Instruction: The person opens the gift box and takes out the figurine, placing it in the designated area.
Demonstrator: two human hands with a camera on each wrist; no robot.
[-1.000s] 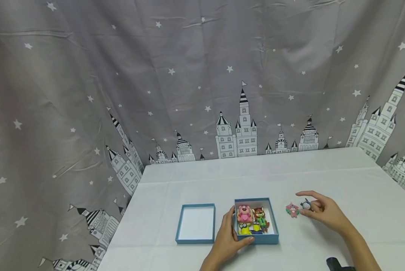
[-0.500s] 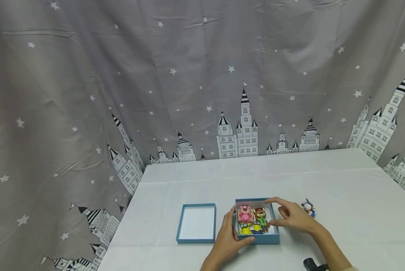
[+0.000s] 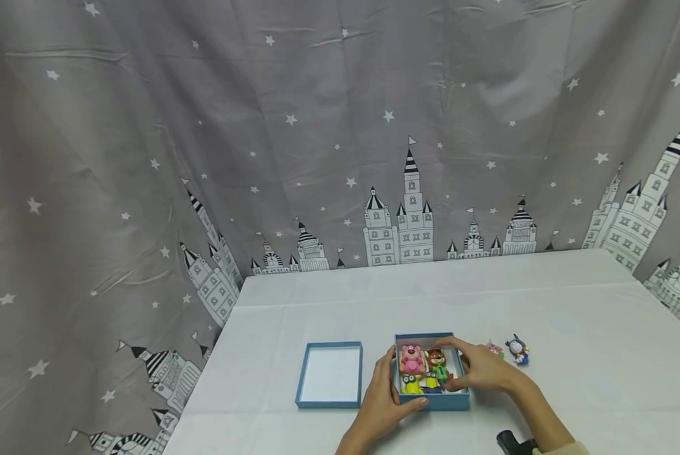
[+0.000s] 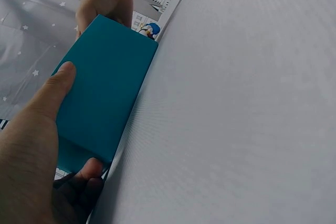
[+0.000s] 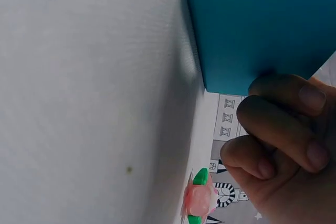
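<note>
My left hand [image 3: 378,404] grips the left side of an open blue box [image 3: 439,402], thumb along the front wall. The left wrist view shows the same grip on the teal-looking box [image 4: 107,93]. Inside are a pink bear figurine [image 3: 411,360], a red-and-green fox figurine [image 3: 437,364] and two yellow goggle-eyed figurines [image 3: 411,384]. My right hand [image 3: 482,366] reaches over the right rim, index fingertip at the fox's head and thumb at its feet, pinching it lengthwise. In the right wrist view the other fingers [image 5: 278,124] curl beside the box wall.
A shallow blue-edged lid [image 3: 331,404] lies left of the box. To the right, a penguin-like blue-and-white figurine [image 3: 517,349] and a pink-and-green figurine [image 3: 495,349] stand on the white table [image 3: 579,328]. A grey curtain [image 3: 317,126] hangs behind.
My right hand has moved left from the loose figurines into the box, its thumb and index finger now at the fox. My left hand keeps its hold on the box.
</note>
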